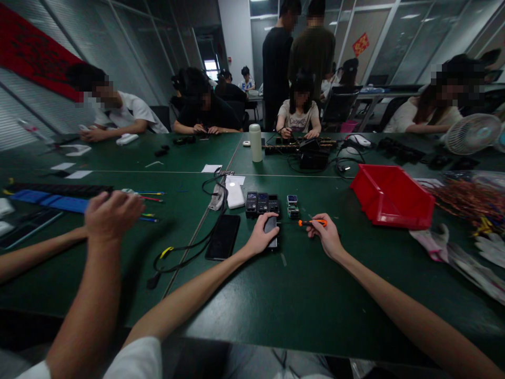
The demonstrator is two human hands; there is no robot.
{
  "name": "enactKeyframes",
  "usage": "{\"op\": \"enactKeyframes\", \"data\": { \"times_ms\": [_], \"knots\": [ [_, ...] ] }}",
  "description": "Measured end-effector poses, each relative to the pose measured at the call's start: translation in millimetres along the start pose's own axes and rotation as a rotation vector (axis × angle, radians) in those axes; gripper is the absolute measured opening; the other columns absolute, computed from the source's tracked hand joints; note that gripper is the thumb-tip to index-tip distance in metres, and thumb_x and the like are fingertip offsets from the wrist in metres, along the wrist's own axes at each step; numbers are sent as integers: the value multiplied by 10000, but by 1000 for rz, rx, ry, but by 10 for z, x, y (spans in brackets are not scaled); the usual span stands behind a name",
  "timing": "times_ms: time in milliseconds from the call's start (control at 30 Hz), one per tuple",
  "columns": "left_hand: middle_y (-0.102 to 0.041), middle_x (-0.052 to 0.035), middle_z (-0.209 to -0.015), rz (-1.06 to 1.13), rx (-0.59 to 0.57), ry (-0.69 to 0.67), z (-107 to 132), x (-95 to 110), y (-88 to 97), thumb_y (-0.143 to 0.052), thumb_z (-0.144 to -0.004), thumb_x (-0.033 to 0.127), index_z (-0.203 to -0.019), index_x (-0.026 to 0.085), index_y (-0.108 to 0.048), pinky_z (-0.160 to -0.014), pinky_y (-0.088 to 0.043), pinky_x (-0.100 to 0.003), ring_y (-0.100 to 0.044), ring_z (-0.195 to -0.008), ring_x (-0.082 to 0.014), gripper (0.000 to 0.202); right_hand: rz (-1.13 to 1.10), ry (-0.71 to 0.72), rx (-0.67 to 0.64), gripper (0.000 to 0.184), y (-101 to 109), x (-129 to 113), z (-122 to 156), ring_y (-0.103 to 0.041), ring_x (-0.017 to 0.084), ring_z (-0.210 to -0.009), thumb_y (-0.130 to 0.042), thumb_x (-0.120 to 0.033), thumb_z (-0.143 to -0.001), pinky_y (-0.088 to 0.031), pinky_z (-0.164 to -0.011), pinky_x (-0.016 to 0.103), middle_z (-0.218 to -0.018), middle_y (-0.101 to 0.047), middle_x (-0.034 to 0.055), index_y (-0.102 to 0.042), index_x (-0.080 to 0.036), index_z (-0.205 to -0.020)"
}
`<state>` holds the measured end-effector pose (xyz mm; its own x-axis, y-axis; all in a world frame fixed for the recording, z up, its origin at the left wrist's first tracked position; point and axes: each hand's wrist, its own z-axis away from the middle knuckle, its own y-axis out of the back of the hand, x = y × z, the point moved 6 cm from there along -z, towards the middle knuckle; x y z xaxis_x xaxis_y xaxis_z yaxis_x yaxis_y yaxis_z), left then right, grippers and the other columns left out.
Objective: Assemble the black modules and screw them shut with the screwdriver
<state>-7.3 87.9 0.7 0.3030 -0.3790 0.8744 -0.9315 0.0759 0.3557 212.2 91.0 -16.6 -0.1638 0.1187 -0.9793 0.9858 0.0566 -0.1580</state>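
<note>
My left hand (pixel 261 237) is closed on a small dark box-shaped device (pixel 272 241) that rests on the table, thumb and fingers around its sides. Behind it stand several similar black devices with small screens (pixel 257 201) in a row. My right hand (pixel 328 237) holds a small orange-and-black screwdriver (pixel 313 223) in a pinch, its orange end pointing toward the left hand and apart from the device. Just beyond the gap between my hands sit small stacked parts (pixel 292 206) with little screens.
A black phone (pixel 223 237), a white device (pixel 235 192) and a black cable (pixel 185 247) lie left. A co-worker's raised hand (pixel 112 210) is farther left. On the right are a red bin (pixel 394 197) and gloves (pixel 434 242). A pale green bottle (pixel 255 143) stands behind.
</note>
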Motion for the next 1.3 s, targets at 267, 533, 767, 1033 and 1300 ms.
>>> {"op": "enactKeyframes", "data": {
  "times_ms": [267, 533, 767, 1033, 1300],
  "knots": [
    [-517, -39, -1129, -21, -17, 0, 5, 23, -7, -542, -796, 243, -1149, 246, -520, -985, -344, -343, -480, -1065, -189, 354, 53, 17, 34, 229, -2, -23, 17, -483, 97, -461, -606, -400, -789, -405, -435, 212, -557, -522, -52, -489, -212, -847],
    [-515, -38, -1130, -35, -20, -3, 11, 45, 1, -536, -807, 262, -1158, 250, -521, -988, -342, -338, -477, -1064, -185, 351, 67, 63, 9, 214, -1, -48, 19, -557, 119, -567, -625, -349, -782, -440, -525, 238, -641, -569, -27, -508, -209, -893],
    [-521, -38, -1123, -32, -21, -1, 6, 43, -3, -546, -797, 249, -1143, 247, -528, -986, -342, -339, -482, -1063, -187, 346, 94, 78, 33, 219, 14, -72, 19, -582, 149, -634, -665, -352, -737, -447, -536, 255, -723, -598, 8, -546, -202, -843],
    [-524, -36, -1125, -25, -20, -6, 2, 43, -1, -548, -795, 258, -1137, 246, -531, -979, -347, -343, -487, -1060, -191, 343, 36, 11, 52, 317, 15, -19, 15, -469, 111, -423, -491, -493, -833, -345, -389, 217, -537, -498, -38, -566, -209, -954],
    [-521, -36, -1131, -23, -27, -11, -5, 29, -8, -545, -794, 253, -1140, 244, -526, -989, -339, -340, -483, -1066, -188, 347, 144, 54, 81, 220, 56, -25, 24, -414, 86, -428, -578, -418, -803, -317, -395, 195, -517, -458, -58, -526, -207, -838]
  ]
}}
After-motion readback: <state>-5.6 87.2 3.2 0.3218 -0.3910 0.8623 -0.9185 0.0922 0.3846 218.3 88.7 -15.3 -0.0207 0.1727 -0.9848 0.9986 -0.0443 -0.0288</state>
